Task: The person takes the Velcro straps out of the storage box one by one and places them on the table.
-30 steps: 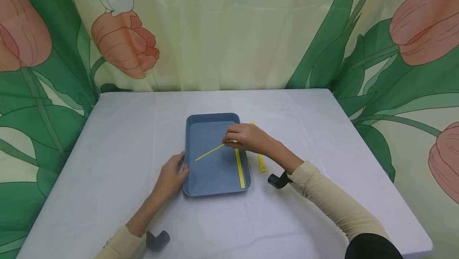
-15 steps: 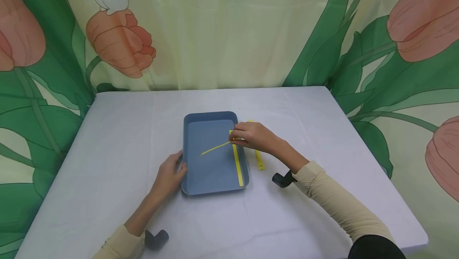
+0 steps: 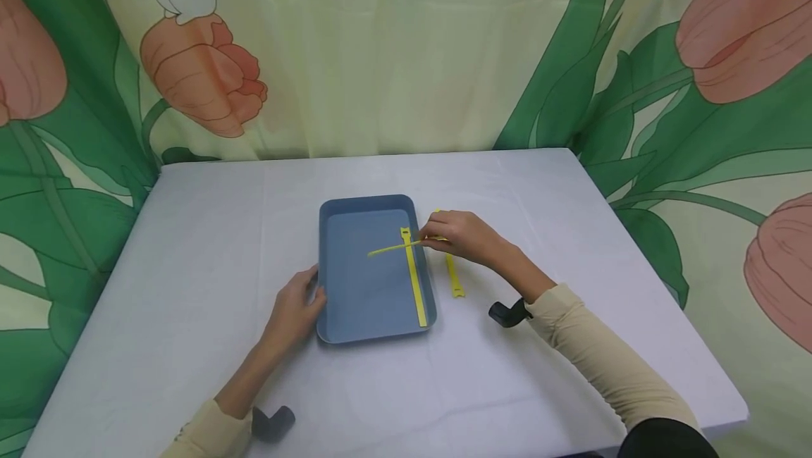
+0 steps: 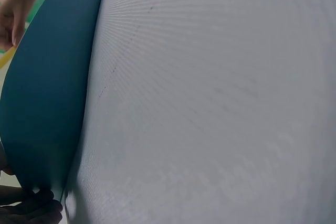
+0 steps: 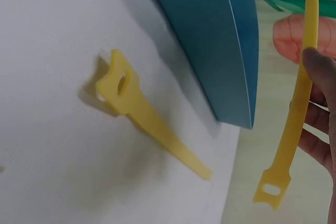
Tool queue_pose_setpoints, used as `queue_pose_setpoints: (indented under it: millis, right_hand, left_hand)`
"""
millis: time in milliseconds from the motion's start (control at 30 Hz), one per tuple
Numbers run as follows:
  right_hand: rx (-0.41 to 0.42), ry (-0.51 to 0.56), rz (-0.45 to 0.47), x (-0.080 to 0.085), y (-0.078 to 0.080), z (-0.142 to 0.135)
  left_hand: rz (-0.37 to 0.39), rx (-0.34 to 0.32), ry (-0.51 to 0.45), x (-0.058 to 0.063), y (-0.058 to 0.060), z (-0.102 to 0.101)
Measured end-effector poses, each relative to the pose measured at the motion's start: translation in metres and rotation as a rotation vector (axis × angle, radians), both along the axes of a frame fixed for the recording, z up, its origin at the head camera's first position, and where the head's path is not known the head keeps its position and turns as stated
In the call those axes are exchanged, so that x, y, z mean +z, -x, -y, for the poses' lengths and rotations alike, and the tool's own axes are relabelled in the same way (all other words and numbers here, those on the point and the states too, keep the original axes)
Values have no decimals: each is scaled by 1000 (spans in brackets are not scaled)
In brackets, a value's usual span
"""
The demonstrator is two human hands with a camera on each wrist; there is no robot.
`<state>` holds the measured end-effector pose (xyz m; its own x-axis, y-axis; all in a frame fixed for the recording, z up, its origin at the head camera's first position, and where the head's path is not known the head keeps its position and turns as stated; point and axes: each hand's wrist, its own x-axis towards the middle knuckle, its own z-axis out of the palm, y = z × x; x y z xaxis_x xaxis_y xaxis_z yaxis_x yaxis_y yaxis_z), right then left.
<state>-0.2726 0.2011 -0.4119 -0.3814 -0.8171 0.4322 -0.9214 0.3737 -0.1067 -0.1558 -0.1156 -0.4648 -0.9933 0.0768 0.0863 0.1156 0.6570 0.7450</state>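
My right hand [image 3: 463, 236] pinches a yellow hook-and-loop cable tie [image 3: 387, 249] above the right rim of a blue-grey tray [image 3: 361, 296]. The tie's thin end points left over the tray; its slotted head [image 5: 273, 189] hangs free in the right wrist view. A second yellow cable tie [image 3: 414, 282] lies lengthwise inside the tray, along the right side. On the cloth just right of the tray lies a third tie [image 3: 454, 278], partly hidden by my right hand in the head view. My left hand [image 3: 292, 310] holds the tray's left edge, thumb at the rim.
The tray stands on a table with a white cloth [image 3: 190, 289]. A curtain printed with tulips [image 3: 406, 56] hangs behind the table. Black camera mounts [image 3: 509, 313] stick out from both wrists.
My right hand has moved right with the cable tie, from over the tray to above its right rim, uncovering the head of the tie inside. My left hand stays at the tray's edge.
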Motion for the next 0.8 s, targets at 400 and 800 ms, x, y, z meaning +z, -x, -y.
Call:
queue_pose_setpoints:
  millis: [400,800]
  right_hand:
    - [-117,17,71,-10,-2,-20]
    - [-325,96,318,-24,-10,-34]
  left_hand:
    - [2,-4,9,-1,2,-1]
    - [-10,-4,2,1,1,-2]
